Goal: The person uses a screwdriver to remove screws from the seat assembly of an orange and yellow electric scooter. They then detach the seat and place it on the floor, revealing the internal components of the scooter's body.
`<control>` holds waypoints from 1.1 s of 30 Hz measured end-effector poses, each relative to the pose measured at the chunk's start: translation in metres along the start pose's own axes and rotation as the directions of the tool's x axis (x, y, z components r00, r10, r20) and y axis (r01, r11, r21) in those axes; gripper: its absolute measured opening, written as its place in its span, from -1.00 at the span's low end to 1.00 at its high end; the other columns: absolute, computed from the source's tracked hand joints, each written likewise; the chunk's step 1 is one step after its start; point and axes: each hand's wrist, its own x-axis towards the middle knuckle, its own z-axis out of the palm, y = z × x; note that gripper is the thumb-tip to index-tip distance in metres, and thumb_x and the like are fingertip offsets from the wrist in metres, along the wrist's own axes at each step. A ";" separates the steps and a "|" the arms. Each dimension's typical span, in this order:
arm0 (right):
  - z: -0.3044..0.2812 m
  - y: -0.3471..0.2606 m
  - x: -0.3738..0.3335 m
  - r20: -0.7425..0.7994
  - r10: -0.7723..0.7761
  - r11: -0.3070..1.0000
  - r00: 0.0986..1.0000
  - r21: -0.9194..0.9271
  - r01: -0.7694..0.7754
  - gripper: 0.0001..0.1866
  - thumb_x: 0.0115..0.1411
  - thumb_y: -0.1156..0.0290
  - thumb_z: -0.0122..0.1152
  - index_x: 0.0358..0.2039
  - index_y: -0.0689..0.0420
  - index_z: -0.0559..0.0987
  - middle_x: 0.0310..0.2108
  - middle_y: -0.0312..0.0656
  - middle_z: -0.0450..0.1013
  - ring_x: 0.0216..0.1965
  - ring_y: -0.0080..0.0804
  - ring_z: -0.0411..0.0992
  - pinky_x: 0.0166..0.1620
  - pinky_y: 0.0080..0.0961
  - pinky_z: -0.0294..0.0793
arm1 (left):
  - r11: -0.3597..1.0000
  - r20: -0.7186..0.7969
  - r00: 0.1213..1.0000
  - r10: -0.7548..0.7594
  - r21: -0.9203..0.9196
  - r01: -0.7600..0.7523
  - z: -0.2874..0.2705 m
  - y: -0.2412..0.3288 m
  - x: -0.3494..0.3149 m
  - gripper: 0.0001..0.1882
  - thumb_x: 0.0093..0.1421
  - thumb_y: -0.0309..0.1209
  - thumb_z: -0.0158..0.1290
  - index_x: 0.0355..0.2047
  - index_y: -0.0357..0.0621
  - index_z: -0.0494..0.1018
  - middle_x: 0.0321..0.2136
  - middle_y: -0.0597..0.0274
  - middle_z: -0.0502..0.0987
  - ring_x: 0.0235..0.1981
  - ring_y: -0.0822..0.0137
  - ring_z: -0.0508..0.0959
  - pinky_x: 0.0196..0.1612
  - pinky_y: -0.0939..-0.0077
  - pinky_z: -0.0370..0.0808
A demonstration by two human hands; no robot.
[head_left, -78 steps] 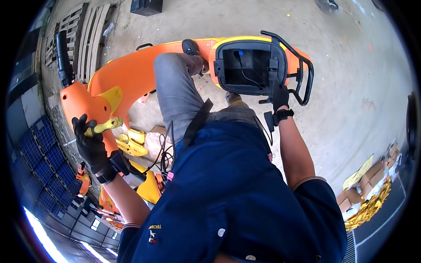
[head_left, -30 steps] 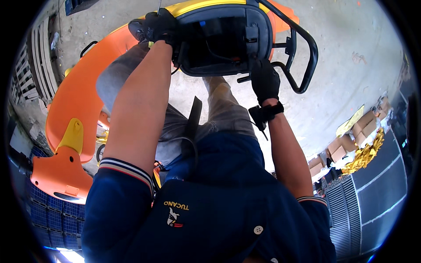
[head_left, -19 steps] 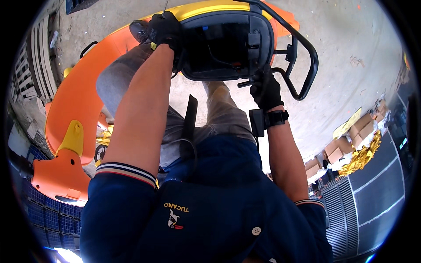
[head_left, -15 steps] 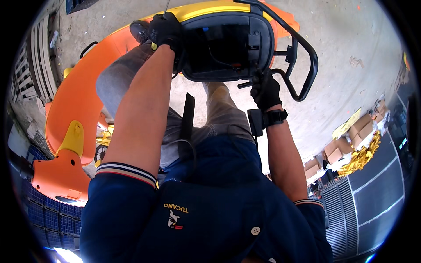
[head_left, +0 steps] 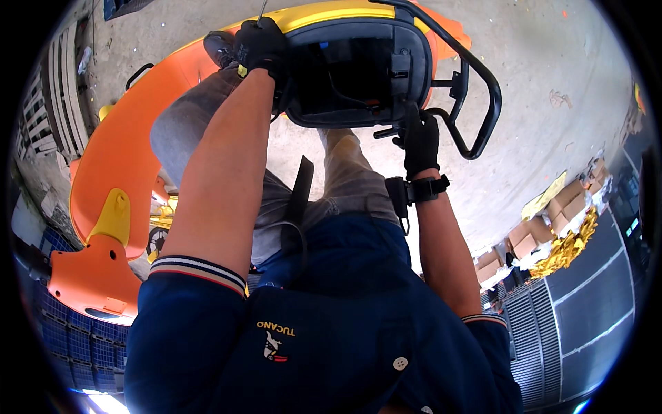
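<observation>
My left hand (head_left: 259, 45), in a black glove, is closed around something with a thin metal rod (head_left: 262, 10) sticking up from the fist; any handle is hidden. It is beside the left end of a black storage compartment (head_left: 345, 119) set in an orange and yellow scooter body (head_left: 114, 155). The compartment is dark inside, with a thin cable showing. My right hand (head_left: 420, 141), also gloved in black, is at the compartment's near right corner, its fingers bunched against the rim. What they pinch, if anything, I cannot make out.
A black tubular rack (head_left: 491, 103) juts out right of the compartment. Between my legs and the body hangs a dark strap (head_left: 299, 190). Slatted pallets (head_left: 65, 90) stand at the far left. Cardboard boxes (head_left: 529, 234) and yellow pieces (head_left: 569, 245) lie at the right.
My right hand has shifted slightly and turned, its fingers now straighter toward the compartment's rim. My left hand has barely moved. The strap swings slightly right.
</observation>
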 end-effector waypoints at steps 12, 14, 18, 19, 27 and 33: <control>-0.015 0.007 0.011 0.132 -0.011 0.964 0.991 -0.262 0.045 -0.63 0.28 0.07 0.02 -0.49 0.10 0.44 -0.67 -0.39 0.25 -0.73 -0.61 0.21 -0.69 -0.63 0.19 | 0.966 0.011 0.979 -0.206 -0.154 0.205 -0.026 0.029 -0.003 -0.59 0.12 -0.15 -0.10 -0.42 -0.31 0.51 -0.41 -0.22 0.56 -0.28 -0.16 0.55 -0.16 0.10 0.44; -0.013 0.007 0.011 0.085 -0.021 0.975 0.996 -0.218 0.039 -0.65 0.27 0.10 0.06 -0.52 0.09 0.43 -0.68 -0.39 0.24 -0.73 -0.61 0.20 -0.69 -0.63 0.19 | 0.969 0.002 0.981 -0.192 -0.160 0.190 -0.024 0.028 -0.003 -0.59 0.12 -0.15 -0.10 -0.42 -0.31 0.51 -0.41 -0.22 0.56 -0.28 -0.17 0.54 -0.16 0.10 0.44; -0.011 -0.007 0.002 0.155 0.304 0.922 0.940 0.200 -0.331 -0.67 0.25 0.08 0.09 -0.51 0.04 0.41 -0.66 -0.40 0.24 -0.72 -0.66 0.18 -0.69 -0.67 0.15 | 0.999 -0.042 0.999 0.001 -0.052 -0.003 -0.004 0.001 -0.002 -0.59 0.12 -0.15 -0.10 -0.41 -0.32 0.51 -0.40 -0.22 0.56 -0.26 -0.17 0.54 -0.14 0.10 0.43; -0.010 -0.012 -0.004 0.232 0.357 0.868 0.905 0.275 -0.413 -0.67 0.27 0.05 0.05 -0.48 0.01 0.40 -0.66 -0.43 0.20 -0.74 -0.69 0.12 -0.70 -0.71 0.08 | 0.997 -0.023 0.999 -0.034 -0.073 0.032 -0.004 0.004 -0.001 -0.58 0.12 -0.15 -0.10 -0.41 -0.32 0.51 -0.40 -0.23 0.56 -0.26 -0.17 0.54 -0.13 0.10 0.43; -0.020 0.006 0.014 0.271 0.316 0.943 0.909 0.017 -0.333 -0.68 0.29 0.05 -0.01 -0.33 0.05 0.46 -0.66 -0.34 0.26 -0.72 -0.51 0.22 -0.68 -0.59 0.17 | 0.961 0.055 0.972 -0.229 -0.145 0.234 -0.032 0.037 -0.004 -0.58 0.13 -0.15 -0.11 -0.38 -0.31 0.51 -0.39 -0.23 0.55 -0.25 -0.16 0.54 -0.12 0.10 0.43; -0.029 0.037 0.028 0.425 -0.533 0.309 0.732 -0.707 0.636 -0.75 0.27 0.17 0.02 -0.33 0.09 0.47 -0.66 -0.19 0.31 -0.65 -0.27 0.35 -0.61 -0.40 0.30 | 0.974 0.036 0.981 -0.189 -0.122 0.192 -0.025 0.028 -0.003 -0.58 0.13 -0.15 -0.11 -0.39 -0.31 0.52 -0.39 -0.23 0.55 -0.25 -0.16 0.54 -0.13 0.10 0.44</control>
